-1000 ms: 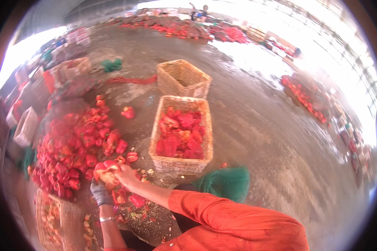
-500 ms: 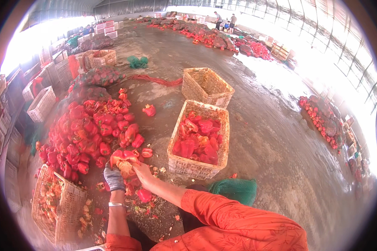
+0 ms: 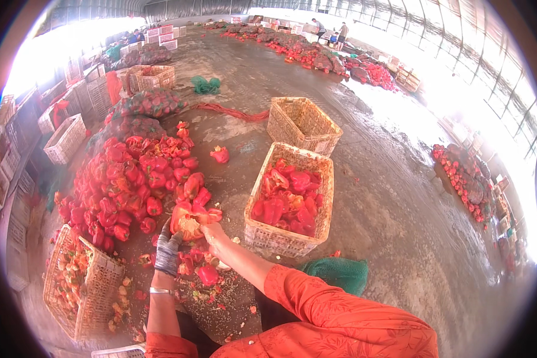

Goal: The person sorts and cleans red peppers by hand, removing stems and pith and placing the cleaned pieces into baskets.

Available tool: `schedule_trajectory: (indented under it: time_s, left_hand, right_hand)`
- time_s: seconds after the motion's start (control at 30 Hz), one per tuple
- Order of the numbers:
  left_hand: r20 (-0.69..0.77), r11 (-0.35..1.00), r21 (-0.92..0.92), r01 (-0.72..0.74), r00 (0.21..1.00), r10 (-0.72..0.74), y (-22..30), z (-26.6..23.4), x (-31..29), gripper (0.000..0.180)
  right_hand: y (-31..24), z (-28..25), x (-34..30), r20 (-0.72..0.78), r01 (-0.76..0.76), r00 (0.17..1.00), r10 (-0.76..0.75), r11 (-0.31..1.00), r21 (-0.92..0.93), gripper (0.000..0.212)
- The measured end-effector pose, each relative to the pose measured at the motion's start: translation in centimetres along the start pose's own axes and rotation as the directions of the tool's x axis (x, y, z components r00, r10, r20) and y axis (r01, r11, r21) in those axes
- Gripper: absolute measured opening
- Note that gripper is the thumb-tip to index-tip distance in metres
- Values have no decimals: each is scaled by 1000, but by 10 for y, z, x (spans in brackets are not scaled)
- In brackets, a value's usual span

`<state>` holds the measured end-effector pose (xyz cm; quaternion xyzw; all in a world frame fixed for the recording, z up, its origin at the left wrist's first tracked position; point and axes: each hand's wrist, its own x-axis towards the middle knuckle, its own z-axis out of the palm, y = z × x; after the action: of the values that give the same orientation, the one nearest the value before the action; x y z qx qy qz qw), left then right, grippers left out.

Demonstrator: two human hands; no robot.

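My left hand (image 3: 168,253), in a grey striped glove, is closed around the lower left side of a red bell pepper (image 3: 181,216). The pepper is split wide, with its pale, seedy core facing me. My bare right hand (image 3: 216,238) is closed at the pepper's right side, its fingertips partly hidden against the flesh and core. Just beyond is a large heap of red bell peppers (image 3: 125,188). To the right stands a pale yellow crate (image 3: 283,240) holding opened red peppers. At lower left, a tilted crate (image 3: 104,289) contains pale cores and stems.
Behind the pepper crate stands another yellow crate (image 3: 304,134). A green mesh sack (image 3: 340,273) lies beside my knee. Seeds and scraps litter the wet concrete floor (image 3: 388,227). Netted pepper sacks (image 3: 152,102) and stacked crates line the left; two people (image 3: 342,34) stand far off.
The pepper's flesh is spread wider and its core shows more fully between my hands. The whole view has shifted slightly, so the surroundings sit a little farther right.
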<state>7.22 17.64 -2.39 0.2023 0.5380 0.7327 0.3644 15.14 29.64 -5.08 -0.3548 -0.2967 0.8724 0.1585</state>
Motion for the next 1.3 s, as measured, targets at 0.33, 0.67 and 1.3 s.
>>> schedule_trajectory:
  time_s: [0.33,0.67,1.3]
  left_hand:
    - [-94,954,287,-87,988,118,-26,-17,10,51]
    - [-137,913,386,-133,970,199,-23,-14,6,46]
    - [-149,985,-162,66,985,-90,-8,-25,2,39]
  right_hand:
    - [8,10,-28,-21,93,995,-99,973,-212,31]
    - [6,18,-48,59,202,979,-194,958,-202,34]
    - [4,7,-24,240,218,956,-169,957,-193,35]
